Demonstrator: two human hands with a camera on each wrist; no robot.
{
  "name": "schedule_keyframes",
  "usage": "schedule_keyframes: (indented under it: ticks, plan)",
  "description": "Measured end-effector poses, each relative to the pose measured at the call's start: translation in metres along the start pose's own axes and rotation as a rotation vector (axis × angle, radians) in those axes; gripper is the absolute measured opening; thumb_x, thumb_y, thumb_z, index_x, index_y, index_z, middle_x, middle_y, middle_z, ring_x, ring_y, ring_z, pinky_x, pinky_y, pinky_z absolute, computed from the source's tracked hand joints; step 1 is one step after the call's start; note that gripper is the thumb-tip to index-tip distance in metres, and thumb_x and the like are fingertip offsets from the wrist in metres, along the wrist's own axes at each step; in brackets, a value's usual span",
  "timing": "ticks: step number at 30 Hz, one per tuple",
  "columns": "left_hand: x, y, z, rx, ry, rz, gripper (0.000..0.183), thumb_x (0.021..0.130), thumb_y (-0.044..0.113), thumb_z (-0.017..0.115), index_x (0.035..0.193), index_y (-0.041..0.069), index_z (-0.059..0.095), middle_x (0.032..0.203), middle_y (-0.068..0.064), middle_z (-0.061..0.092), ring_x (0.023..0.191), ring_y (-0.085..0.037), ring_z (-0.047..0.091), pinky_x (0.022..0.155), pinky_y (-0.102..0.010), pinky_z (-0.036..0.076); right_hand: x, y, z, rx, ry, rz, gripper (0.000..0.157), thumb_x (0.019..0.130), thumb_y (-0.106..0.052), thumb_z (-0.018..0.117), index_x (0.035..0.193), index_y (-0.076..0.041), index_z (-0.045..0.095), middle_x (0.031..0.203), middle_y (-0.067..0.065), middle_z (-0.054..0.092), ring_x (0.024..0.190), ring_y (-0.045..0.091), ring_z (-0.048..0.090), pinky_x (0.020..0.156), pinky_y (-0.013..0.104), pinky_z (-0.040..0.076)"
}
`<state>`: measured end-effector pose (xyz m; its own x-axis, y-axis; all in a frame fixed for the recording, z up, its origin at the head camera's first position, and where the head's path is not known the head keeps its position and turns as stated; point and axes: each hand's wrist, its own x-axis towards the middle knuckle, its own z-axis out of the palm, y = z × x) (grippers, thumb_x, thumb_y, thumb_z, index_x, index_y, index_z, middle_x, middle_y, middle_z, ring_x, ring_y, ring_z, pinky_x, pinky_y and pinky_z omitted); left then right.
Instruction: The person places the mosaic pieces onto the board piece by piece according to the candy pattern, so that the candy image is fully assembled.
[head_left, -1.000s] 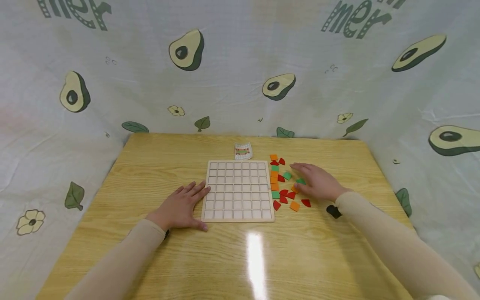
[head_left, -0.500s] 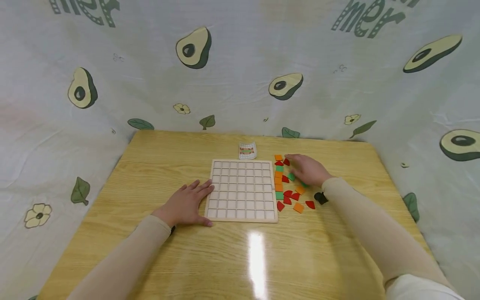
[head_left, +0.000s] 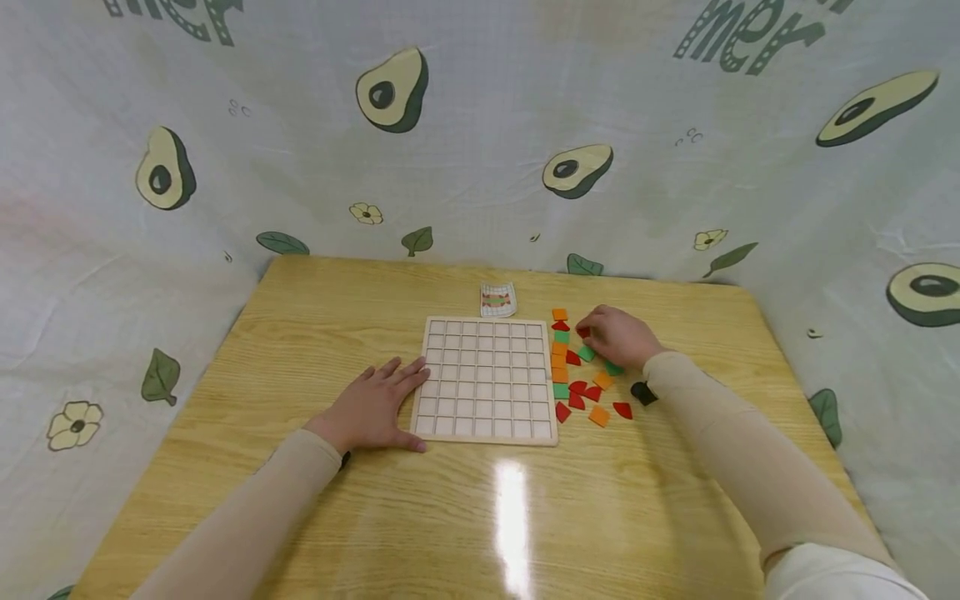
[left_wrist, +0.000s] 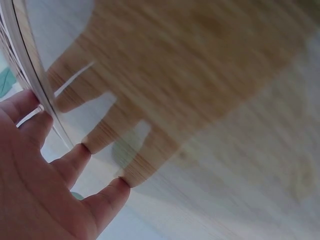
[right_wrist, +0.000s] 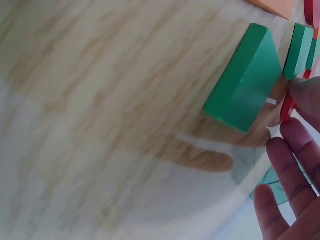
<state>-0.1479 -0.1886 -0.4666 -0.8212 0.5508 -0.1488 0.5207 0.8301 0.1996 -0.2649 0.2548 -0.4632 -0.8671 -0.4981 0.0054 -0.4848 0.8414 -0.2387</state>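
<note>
There it is: 1 red piece (right_wrist: 287, 107), off the right edge of the grid board (head_left: 483, 381), level with its far row. The right hand (head_left: 621, 335) has it, thumb and forefinger narrowed in a pinch, the piece caught at the tips. So the board lies leftward from those fingers, and a column of tiles (head_left: 559, 350) along its right edge sits in between. Long axis? Hard to call; just a thin red sliver shows, and whether it's off the desk (head_left: 420, 517) I can't tell. A green tile (head_left: 587, 353) lies just beside the pinch, also right of the board. The right forearm slants in from the board's near right, wrist low, palm down. Clearly the nearer of the 2: the left hand (head_left: 375, 410) is over at the board's left edge, fingers spread wide, fingertips at the rim, holding nothing.
</note>
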Motion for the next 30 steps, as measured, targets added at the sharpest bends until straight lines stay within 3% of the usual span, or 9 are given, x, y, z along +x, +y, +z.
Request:
schedule_keyframes:
  ticks: [4,9,16,23,30]
  plan:
    - [0.0,-0.002,0.001,0.014,-0.004,-0.002,0.117,0.07,0.085,0.062,0.159,0.017,0.029,0.165,0.001,0.019,0.147,-0.039,0.021,0.11,-0.065,0.025,-0.003,0.003,0.001,-0.003,0.006,0.024,0.026,0.094,-0.017,0.071,0.118,-0.008,0.073,0.105,0.008,0.064,0.085,0.023,0.058,0.079,0.044,0.053]
    - [0.0,-0.005,0.005,0.012,0.003,0.005,0.117,0.07,0.086,0.06,0.159,0.018,0.028,0.165,0.001,0.018,0.147,-0.038,0.021,0.11,-0.065,0.025,-0.004,0.006,0.0,0.011,-0.008,-0.001,0.03,0.094,-0.012,0.068,0.123,-0.01,0.071,0.107,0.007,0.064,0.087,0.023,0.059,0.081,0.044,0.053]
    - [0.002,-0.007,0.01,0.012,0.011,0.009,0.118,0.069,0.09,0.056,0.16,0.02,0.027,0.166,0.004,0.016,0.148,-0.036,0.019,0.111,-0.065,0.024,-0.005,0.007,-0.003,0.009,-0.03,0.024,0.023,0.093,-0.018,0.072,0.115,-0.011,0.074,0.102,0.005,0.064,0.082,0.022,0.058,0.077,0.043,0.053]
    - [0.002,-0.004,0.004,0.02,0.011,0.01,0.117,0.07,0.087,0.059,0.16,0.018,0.028,0.165,0.001,0.018,0.147,-0.038,0.02,0.11,-0.065,0.025,-0.007,0.015,-0.002,0.063,-0.021,-0.005,0.028,0.092,-0.011,0.069,0.12,-0.011,0.072,0.116,0.007,0.065,0.094,0.025,0.061,0.086,0.047,0.052]
    - [0.0,-0.002,0.003,0.018,0.006,0.009,0.116,0.071,0.085,0.061,0.159,0.017,0.028,0.165,0.001,0.018,0.147,-0.038,0.02,0.11,-0.065,0.025,-0.007,0.018,-0.003,0.054,-0.028,-0.016,0.025,0.092,-0.008,0.066,0.115,-0.012,0.074,0.106,0.004,0.064,0.085,0.021,0.059,0.08,0.042,0.053]
